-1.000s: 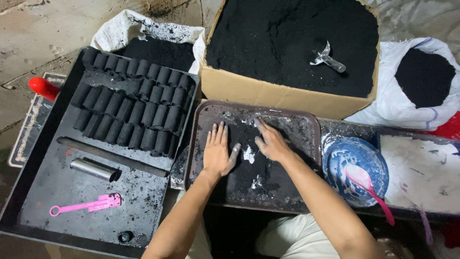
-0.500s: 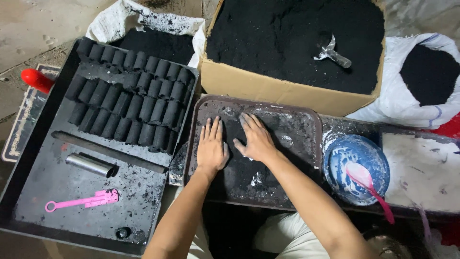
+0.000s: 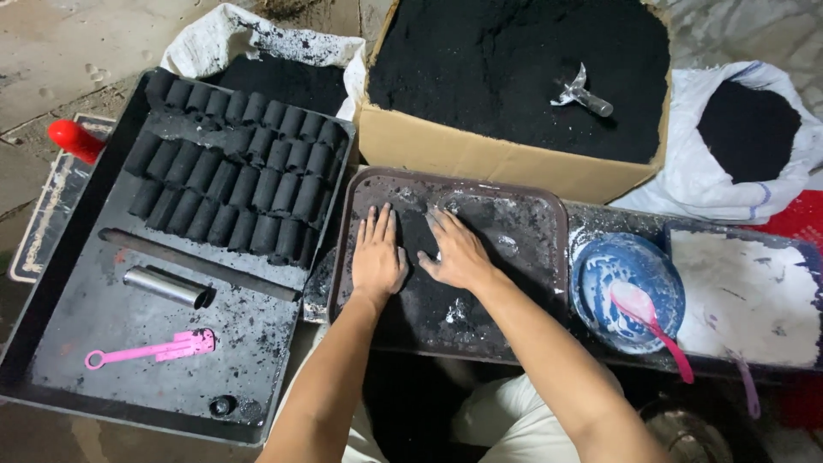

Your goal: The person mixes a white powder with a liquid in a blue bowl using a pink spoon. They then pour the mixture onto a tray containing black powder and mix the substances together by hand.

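Observation:
My left hand (image 3: 378, 256) lies flat, palm down, on the black powder in a dark brown tray (image 3: 531, 193) in front of me. My right hand (image 3: 456, 249) presses flat beside it, fingers spread and pointing toward the left hand. A low heap of black powder (image 3: 417, 231) sits between the two hands. White specks (image 3: 454, 313) dot the tray near my right wrist. Neither hand holds anything.
A large black tray (image 3: 77, 317) at the left carries rows of black cylinders (image 3: 231, 180), a metal tube (image 3: 167, 286) and a pink tool (image 3: 150, 350). Behind stands a cardboard box (image 3: 463, 154) of black powder with a metal scoop (image 3: 585, 94). At the right are a blue bowl (image 3: 600, 266) with a pink spoon (image 3: 653, 323) and a white sack (image 3: 711, 180).
Both hands have slid to the left across the tray, pushing the black powder together; the white patch between them is now covered.

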